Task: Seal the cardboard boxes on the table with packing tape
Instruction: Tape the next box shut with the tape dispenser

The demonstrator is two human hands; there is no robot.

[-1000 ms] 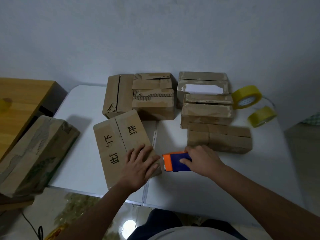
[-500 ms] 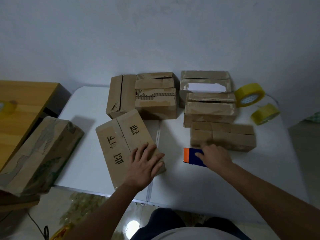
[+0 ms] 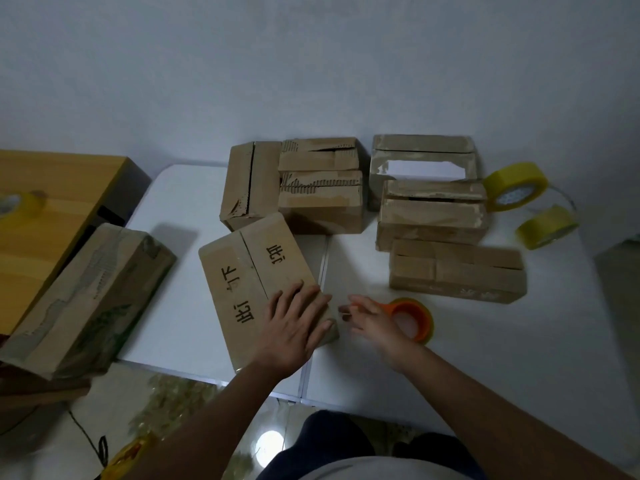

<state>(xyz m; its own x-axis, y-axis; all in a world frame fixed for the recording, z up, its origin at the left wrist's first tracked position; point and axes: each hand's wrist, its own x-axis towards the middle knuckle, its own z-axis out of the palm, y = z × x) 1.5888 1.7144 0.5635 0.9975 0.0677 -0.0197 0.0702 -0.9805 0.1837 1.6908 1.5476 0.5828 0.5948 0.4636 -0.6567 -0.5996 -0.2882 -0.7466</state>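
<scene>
A flat cardboard box (image 3: 242,282) printed with black characters lies slanted at the front of the white table (image 3: 485,358). My left hand (image 3: 294,327) presses flat on its near right corner, fingers straight. Just right of that corner, my right hand (image 3: 377,323) is blurred and holds an orange-cored tape roll (image 3: 419,320), its fingers pointing left toward the box. Several more cardboard boxes stand behind: an upright one (image 3: 252,185), a torn pair (image 3: 322,202), and a stepped stack on the right (image 3: 433,216).
Two yellow tape rolls (image 3: 516,187) (image 3: 547,226) stand at the table's back right. A large worn box (image 3: 86,299) leans off the table's left side against a wooden desk (image 3: 52,209), which carries another tape roll (image 3: 17,202). The wall is close behind.
My right hand moved left toward the box's corner, and the thing in it now shows as an orange ring instead of an orange-and-blue block. My left hand stayed on the box.
</scene>
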